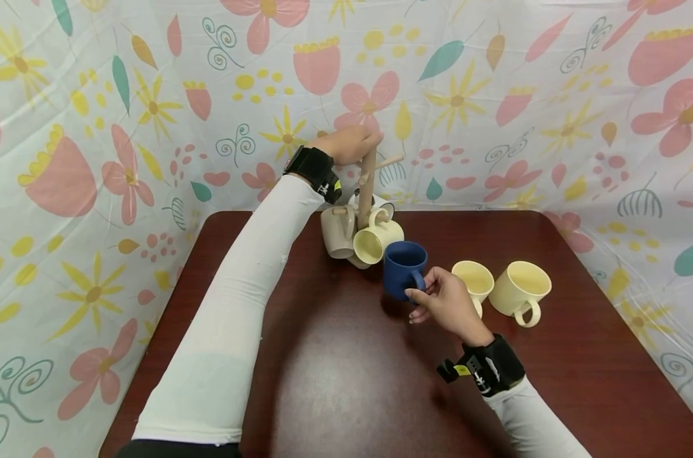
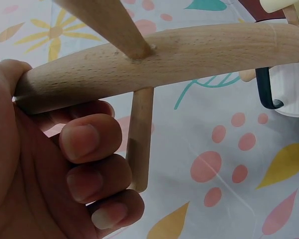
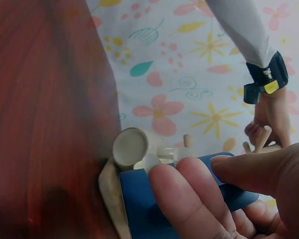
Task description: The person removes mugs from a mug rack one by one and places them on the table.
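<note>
A wooden mug tree [image 1: 367,184] stands at the table's back edge, and my left hand [image 1: 349,145] grips the top of its post, fingers curled round the wood in the left wrist view. My right hand [image 1: 446,302] pinches the handle of a blue mug [image 1: 404,270], held upright above the table just in front of the tree. A beige mug [image 1: 337,232], a pale yellow mug [image 1: 379,240] and a white mug with a dark handle [image 2: 288,89] hang low on the tree. Its upper pegs [image 2: 140,139] are bare.
Two more pale yellow mugs, a nearer-left one [image 1: 473,280] and a right one [image 1: 521,289], stand on the dark reddish table [image 1: 335,381] to the right, close beside my right hand. A flower-patterned cloth [image 1: 466,127] hangs behind the table.
</note>
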Available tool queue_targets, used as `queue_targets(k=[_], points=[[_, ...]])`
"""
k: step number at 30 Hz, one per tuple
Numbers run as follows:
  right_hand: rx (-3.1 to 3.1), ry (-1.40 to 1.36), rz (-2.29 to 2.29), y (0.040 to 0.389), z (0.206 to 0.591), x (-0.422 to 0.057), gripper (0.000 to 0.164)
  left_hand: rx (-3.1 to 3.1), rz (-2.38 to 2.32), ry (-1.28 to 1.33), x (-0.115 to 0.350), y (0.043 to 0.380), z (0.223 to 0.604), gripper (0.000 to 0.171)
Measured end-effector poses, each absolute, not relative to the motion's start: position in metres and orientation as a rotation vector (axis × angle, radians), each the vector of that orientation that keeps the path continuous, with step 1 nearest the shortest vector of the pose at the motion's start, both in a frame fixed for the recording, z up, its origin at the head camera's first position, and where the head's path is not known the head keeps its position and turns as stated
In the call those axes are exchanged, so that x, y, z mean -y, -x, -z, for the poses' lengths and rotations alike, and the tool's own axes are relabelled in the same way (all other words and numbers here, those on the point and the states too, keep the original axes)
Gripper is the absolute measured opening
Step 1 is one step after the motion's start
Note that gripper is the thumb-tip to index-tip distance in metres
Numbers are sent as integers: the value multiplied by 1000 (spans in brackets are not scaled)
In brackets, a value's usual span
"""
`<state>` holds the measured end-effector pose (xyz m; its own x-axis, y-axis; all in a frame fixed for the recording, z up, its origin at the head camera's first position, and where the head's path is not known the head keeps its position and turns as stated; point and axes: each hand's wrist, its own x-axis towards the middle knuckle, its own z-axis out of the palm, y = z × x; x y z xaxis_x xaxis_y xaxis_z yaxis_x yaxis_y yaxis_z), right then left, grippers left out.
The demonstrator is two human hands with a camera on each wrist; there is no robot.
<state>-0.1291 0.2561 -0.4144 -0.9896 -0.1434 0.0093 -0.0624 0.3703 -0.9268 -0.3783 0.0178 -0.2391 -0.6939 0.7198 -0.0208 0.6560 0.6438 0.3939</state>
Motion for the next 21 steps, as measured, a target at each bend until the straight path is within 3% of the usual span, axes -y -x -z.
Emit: queue_targets(k=[21], points=[[-2501,143,1781,120,440,-257,34,-2711,-559,-1168,-18,376,241,83]])
